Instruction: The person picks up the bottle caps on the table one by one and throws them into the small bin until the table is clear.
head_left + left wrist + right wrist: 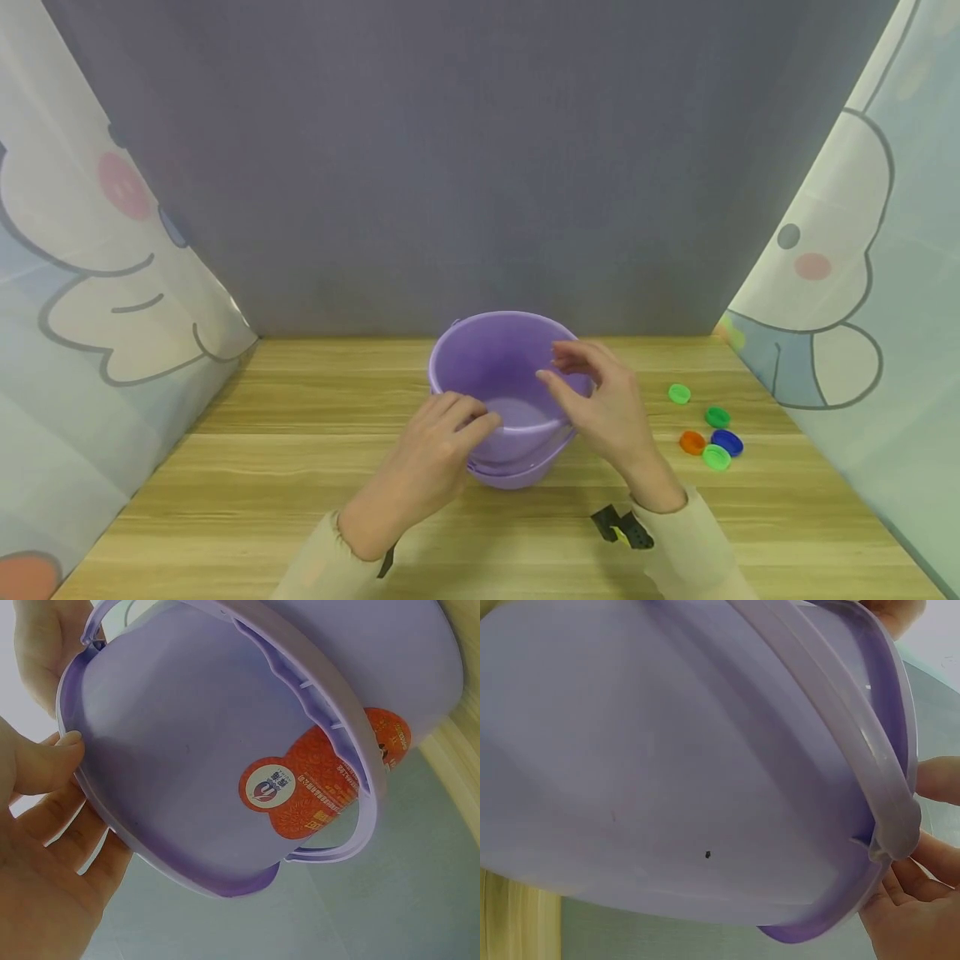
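Note:
A purple bucket [491, 358] stands upright on the wooden table, its mouth tilted toward me. Its purple handle [322, 682] hangs down the near side, where an orange-red label [322, 780] shows. My left hand [431, 446] grips the near-left rim, with the thumb [56, 765] on the outer side and the other fingers behind the rim. Over the right rim, my right hand [607, 404] is held with thumb and fingers loosely bent and apart, nothing between them. In the right wrist view, the rim hides some of its fingertips.
Several small round caps lie to the right: light green [679, 393], dark green [717, 417], blue [727, 442], orange [692, 442] and another light green cap [717, 457]. A grey panel [480, 167] stands behind the table, with printed cloth [832, 333] along both sides.

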A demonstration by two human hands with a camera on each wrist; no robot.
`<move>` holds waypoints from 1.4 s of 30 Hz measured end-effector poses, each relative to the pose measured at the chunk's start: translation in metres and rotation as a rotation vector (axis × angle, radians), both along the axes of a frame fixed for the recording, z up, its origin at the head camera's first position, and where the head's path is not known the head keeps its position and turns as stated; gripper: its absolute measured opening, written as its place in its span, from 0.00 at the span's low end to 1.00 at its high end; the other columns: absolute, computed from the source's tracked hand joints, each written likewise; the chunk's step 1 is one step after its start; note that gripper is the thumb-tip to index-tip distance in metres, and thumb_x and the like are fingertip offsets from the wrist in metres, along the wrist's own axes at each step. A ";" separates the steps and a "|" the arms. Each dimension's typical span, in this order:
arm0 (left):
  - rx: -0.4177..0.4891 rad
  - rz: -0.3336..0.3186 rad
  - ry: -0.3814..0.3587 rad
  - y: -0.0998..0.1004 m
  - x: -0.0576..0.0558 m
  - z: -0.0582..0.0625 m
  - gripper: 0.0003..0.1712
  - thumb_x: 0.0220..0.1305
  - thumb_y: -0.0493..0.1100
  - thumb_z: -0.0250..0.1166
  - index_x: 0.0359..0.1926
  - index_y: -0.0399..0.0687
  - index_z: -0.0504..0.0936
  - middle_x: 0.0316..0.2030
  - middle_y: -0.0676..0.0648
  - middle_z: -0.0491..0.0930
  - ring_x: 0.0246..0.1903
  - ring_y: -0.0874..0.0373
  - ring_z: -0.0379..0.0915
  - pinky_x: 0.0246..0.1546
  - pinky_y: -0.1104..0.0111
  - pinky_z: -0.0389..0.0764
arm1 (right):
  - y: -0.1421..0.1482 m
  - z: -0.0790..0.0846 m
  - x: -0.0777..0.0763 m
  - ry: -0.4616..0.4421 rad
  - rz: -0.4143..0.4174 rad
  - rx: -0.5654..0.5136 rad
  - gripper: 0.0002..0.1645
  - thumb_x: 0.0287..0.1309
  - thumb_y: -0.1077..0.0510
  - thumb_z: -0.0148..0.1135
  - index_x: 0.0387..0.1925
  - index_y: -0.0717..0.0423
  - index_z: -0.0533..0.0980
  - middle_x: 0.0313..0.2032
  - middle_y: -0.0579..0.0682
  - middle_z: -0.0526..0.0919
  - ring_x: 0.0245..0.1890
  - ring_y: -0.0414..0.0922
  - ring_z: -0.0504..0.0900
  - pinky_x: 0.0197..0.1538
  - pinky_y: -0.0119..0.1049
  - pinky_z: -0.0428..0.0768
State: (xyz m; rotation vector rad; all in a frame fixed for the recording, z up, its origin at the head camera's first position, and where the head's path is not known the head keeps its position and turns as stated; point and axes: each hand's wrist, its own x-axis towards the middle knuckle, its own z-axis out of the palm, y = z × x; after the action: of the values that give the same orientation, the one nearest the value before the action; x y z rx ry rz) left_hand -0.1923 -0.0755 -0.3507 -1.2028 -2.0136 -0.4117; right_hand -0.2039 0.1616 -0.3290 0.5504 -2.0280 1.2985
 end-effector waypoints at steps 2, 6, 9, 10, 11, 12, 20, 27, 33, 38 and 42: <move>-0.001 0.003 -0.004 0.000 0.000 0.000 0.33 0.34 0.18 0.67 0.46 0.45 0.84 0.40 0.50 0.81 0.41 0.54 0.76 0.46 0.63 0.80 | 0.000 0.000 0.000 -0.002 -0.001 0.001 0.21 0.49 0.69 0.77 0.47 0.65 0.83 0.41 0.52 0.85 0.39 0.41 0.84 0.50 0.26 0.80; 0.001 0.004 -0.010 -0.001 0.000 0.000 0.33 0.34 0.18 0.66 0.46 0.45 0.84 0.40 0.49 0.81 0.41 0.54 0.76 0.45 0.63 0.80 | 0.001 0.002 0.001 -0.017 -0.010 0.002 0.20 0.50 0.68 0.76 0.48 0.64 0.82 0.42 0.52 0.85 0.40 0.42 0.84 0.51 0.25 0.80; 0.002 0.001 -0.011 -0.001 0.000 0.000 0.33 0.34 0.18 0.66 0.46 0.44 0.84 0.39 0.50 0.81 0.41 0.54 0.76 0.45 0.63 0.80 | 0.003 0.002 0.000 -0.024 -0.016 0.006 0.20 0.51 0.68 0.76 0.48 0.65 0.82 0.42 0.53 0.85 0.40 0.46 0.84 0.51 0.25 0.79; 0.001 0.000 -0.013 -0.001 0.000 0.000 0.33 0.35 0.18 0.67 0.46 0.44 0.84 0.39 0.50 0.81 0.41 0.54 0.76 0.45 0.63 0.80 | 0.004 0.002 0.000 -0.027 -0.019 0.008 0.20 0.51 0.68 0.76 0.48 0.65 0.82 0.43 0.53 0.85 0.41 0.47 0.84 0.51 0.25 0.79; 0.000 0.000 -0.014 0.000 -0.001 0.000 0.32 0.35 0.18 0.67 0.46 0.44 0.84 0.40 0.50 0.81 0.41 0.54 0.76 0.45 0.63 0.80 | 0.004 0.002 -0.001 -0.029 -0.022 0.009 0.20 0.51 0.68 0.76 0.48 0.65 0.82 0.43 0.53 0.85 0.41 0.48 0.84 0.52 0.25 0.79; -0.001 0.000 -0.017 0.000 -0.001 0.000 0.32 0.36 0.18 0.67 0.46 0.44 0.84 0.40 0.50 0.81 0.41 0.54 0.76 0.45 0.63 0.80 | 0.005 0.002 -0.001 -0.030 -0.023 0.006 0.20 0.51 0.69 0.76 0.48 0.66 0.82 0.43 0.54 0.84 0.41 0.49 0.84 0.52 0.25 0.79; -0.005 0.008 -0.019 0.000 -0.001 -0.001 0.32 0.37 0.19 0.69 0.47 0.44 0.85 0.40 0.49 0.81 0.42 0.54 0.77 0.47 0.63 0.80 | 0.009 0.002 -0.001 -0.028 -0.037 -0.011 0.20 0.50 0.70 0.76 0.46 0.67 0.82 0.43 0.55 0.84 0.41 0.46 0.85 0.52 0.25 0.80; -0.002 0.008 -0.014 0.000 0.000 -0.001 0.32 0.36 0.18 0.68 0.46 0.45 0.85 0.40 0.50 0.81 0.42 0.55 0.77 0.47 0.63 0.80 | 0.015 0.003 -0.003 0.005 -0.058 -0.030 0.19 0.50 0.72 0.74 0.46 0.68 0.81 0.42 0.58 0.84 0.40 0.50 0.84 0.51 0.25 0.80; 0.010 -0.004 -0.009 0.000 0.000 -0.001 0.32 0.36 0.17 0.66 0.46 0.44 0.85 0.39 0.49 0.81 0.41 0.54 0.76 0.46 0.63 0.80 | 0.023 0.006 -0.001 0.011 -0.099 0.017 0.19 0.52 0.70 0.74 0.47 0.68 0.82 0.43 0.60 0.84 0.40 0.45 0.84 0.51 0.24 0.79; 0.012 -0.002 -0.010 0.000 0.000 -0.001 0.32 0.36 0.17 0.66 0.45 0.44 0.85 0.39 0.49 0.81 0.41 0.54 0.76 0.45 0.63 0.80 | 0.029 0.007 -0.001 0.025 -0.113 0.049 0.19 0.52 0.70 0.74 0.48 0.68 0.82 0.42 0.57 0.84 0.40 0.46 0.83 0.51 0.23 0.79; 0.008 0.000 -0.010 0.000 0.000 -0.001 0.33 0.34 0.17 0.66 0.45 0.45 0.84 0.39 0.49 0.81 0.40 0.54 0.76 0.45 0.63 0.80 | 0.035 0.007 -0.002 0.033 -0.104 0.038 0.18 0.52 0.72 0.72 0.47 0.69 0.81 0.42 0.56 0.84 0.40 0.40 0.83 0.50 0.24 0.80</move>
State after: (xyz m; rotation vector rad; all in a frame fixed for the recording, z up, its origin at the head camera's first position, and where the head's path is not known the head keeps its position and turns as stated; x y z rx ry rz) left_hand -0.1925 -0.0758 -0.3517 -1.1980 -2.0185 -0.4255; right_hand -0.2056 0.1964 -0.3216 0.4745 -2.0302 1.1846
